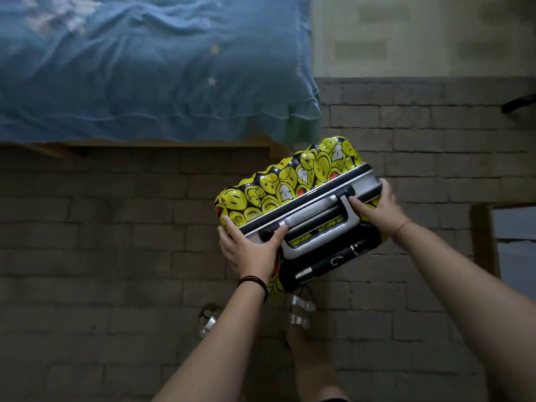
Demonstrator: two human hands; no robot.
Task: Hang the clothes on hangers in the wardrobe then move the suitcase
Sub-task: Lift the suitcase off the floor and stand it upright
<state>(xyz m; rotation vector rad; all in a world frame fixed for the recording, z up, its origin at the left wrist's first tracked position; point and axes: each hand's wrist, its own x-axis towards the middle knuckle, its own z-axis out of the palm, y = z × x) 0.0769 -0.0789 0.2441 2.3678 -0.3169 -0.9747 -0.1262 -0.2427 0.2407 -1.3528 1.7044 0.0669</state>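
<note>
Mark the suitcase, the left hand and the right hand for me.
suitcase [290,181]: head view, yellow printed shell.
left hand [252,250]: head view, back of the hand.
right hand [377,208]: head view, back of the hand.

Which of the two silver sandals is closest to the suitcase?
The right sandal, right beside the suitcase. The left sandal sits farther off, partly hidden by the left forearm.

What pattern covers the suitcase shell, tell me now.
Yellow smiley faces on black across the suitcase, clearest in the head view.
</note>
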